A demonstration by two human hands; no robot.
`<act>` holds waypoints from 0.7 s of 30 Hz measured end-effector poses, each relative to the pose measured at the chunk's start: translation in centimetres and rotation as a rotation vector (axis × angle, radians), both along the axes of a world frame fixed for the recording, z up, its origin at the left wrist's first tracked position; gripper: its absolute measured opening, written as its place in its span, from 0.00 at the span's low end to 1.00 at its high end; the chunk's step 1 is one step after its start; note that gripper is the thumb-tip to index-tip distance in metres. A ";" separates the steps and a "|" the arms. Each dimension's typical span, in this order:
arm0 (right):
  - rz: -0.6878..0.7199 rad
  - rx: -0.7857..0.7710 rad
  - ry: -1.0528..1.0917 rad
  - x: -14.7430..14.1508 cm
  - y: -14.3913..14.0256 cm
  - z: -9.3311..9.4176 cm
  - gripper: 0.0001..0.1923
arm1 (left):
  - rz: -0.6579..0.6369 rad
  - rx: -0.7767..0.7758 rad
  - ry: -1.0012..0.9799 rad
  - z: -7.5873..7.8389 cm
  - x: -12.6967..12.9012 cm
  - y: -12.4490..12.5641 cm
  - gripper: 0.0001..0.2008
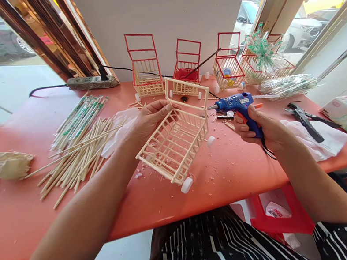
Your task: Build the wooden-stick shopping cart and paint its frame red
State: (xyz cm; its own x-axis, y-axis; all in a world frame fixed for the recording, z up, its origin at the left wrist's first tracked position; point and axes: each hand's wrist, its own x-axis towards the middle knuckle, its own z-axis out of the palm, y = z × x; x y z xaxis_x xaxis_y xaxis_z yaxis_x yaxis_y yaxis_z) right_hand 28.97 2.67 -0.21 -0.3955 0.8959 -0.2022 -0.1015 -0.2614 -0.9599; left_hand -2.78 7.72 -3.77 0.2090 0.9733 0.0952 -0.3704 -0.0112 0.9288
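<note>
The left grip [150,120] pinched the stick cart [192,142] at its far left corner, beside the handle's foot, tilted over the tabletop [131,216]. Right of it, the right grip [262,127] clasped a blue glue gun [235,102], nozzle near the cart.

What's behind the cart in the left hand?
Behind its handle, a red-handled cart with something red inside; behind its bars, the table. Spots covered by the bars or left hand can't be seen.
</note>
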 end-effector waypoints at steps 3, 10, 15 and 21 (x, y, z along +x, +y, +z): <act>-0.007 -0.003 -0.002 0.1 0.1 0.0 0.29 | 0.011 -0.018 0.009 0.1 0.0 -0.1 0.16; -0.007 0.015 0.002 -0.1 0.3 0.1 0.29 | -0.005 0.012 0.033 0.0 0.0 0.0 0.18; -0.004 0.028 -0.022 -0.4 0.1 0.4 0.29 | -0.029 0.038 0.036 0.1 0.0 0.0 0.20; -0.003 0.040 -0.047 -0.5 0.2 0.4 0.29 | 0.043 -0.027 0.073 0.4 0.1 -0.2 0.14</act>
State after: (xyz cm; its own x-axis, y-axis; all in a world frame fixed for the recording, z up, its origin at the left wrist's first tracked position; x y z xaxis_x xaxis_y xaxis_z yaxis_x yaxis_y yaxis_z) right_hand 28.50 2.84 0.19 -0.3835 0.9049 -0.1848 -0.0569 -0.2228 -0.9732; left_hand -2.73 7.52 -3.36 0.1725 0.9835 0.0546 -0.3012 -0.0001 0.9536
